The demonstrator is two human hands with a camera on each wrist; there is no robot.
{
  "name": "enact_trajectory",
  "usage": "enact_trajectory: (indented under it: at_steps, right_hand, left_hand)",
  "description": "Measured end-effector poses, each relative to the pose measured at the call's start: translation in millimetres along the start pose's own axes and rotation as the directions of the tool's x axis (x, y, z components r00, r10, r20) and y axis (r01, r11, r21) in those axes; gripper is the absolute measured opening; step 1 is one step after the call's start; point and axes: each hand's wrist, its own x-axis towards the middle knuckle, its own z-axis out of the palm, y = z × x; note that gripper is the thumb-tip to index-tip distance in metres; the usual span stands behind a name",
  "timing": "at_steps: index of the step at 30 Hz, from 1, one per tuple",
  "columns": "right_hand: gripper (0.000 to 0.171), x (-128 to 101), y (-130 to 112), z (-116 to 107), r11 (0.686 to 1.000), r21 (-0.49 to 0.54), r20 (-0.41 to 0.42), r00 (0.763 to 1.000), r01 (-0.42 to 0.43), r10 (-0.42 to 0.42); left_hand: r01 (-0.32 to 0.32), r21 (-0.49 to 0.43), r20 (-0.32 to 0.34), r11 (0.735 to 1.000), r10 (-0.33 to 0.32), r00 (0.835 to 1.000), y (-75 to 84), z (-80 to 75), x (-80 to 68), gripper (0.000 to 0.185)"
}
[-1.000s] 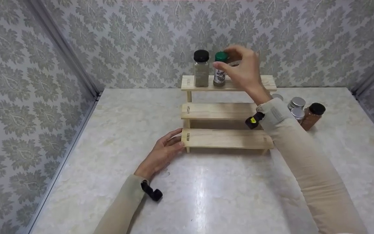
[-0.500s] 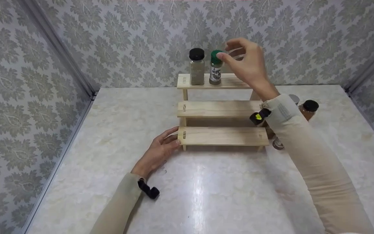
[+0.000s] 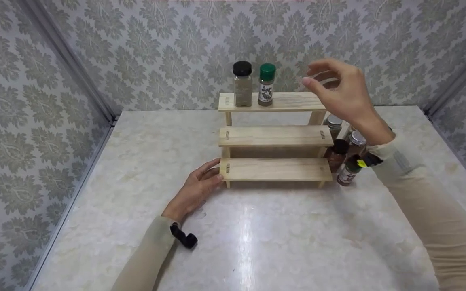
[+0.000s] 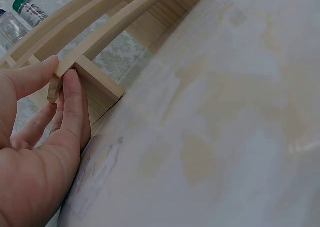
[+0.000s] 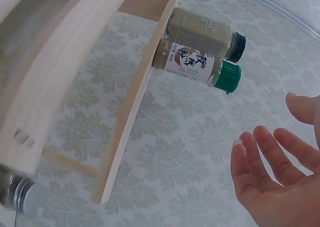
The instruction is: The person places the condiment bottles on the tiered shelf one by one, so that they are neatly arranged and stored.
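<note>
A three-tier wooden spice rack (image 3: pixel 273 169) stands on the table. My left hand (image 3: pixel 194 194) grips the left end of its lowest shelf; the left wrist view shows the thumb on top and the fingers underneath. On the top shelf, towards the left, stand a black-capped spice jar (image 3: pixel 242 87) and a smaller green-capped spice jar (image 3: pixel 265 87), upright with a small gap between them. My right hand (image 3: pixel 344 91) hovers in the air right of these jars, fingers loosely bent and holding nothing. In the right wrist view its fingertips are apart from the green cap (image 5: pixel 228 77).
Several more spice jars cluster on the table at the rack's right side, among them a silver-lidded jar (image 3: pixel 333 123), a dark-capped jar (image 3: pixel 338 151) and a labelled jar (image 3: pixel 346 176). My right forearm partly covers them. A patterned wall (image 3: pixel 168 52) rises behind the rack.
My right hand has let go of the green-capped jar and moved right, away from it. The jar stays standing on the top shelf. My left hand keeps its grip on the rack.
</note>
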Motion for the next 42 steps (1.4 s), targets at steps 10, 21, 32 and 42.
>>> enact_trajectory:
  at_steps: [10,21,32,42]
  right_hand:
    - [0.031,-44,21,-24,0.999,-0.015,0.023,0.999,0.036,-0.035]
    - [0.030,-86,56,-36,0.998,-0.011,0.009,0.998,0.069,-0.069]
    - [0.035,-132,102,-42,0.999,-0.048,-0.004,1.000,0.008,-0.008]
    - [0.048,-165,136,-36,0.990,-0.139,0.004,0.999,-0.031,0.032]
  left_hand:
    - [0.008,0.006,-0.004,1.000,-0.008,1.000,-0.7,-1.1,-0.9,0.066]
    - [0.005,-0.049,-0.010,0.999,-0.006,1.000,-0.4,-0.4,-1.2,0.064]
    - [0.009,-0.040,-0.020,0.999,-0.009,1.000,-1.0,0.8,-2.1,0.065]
    - [0.005,-0.046,-0.014,0.999,-0.005,1.000,-4.2,1.2,-0.4,0.064]
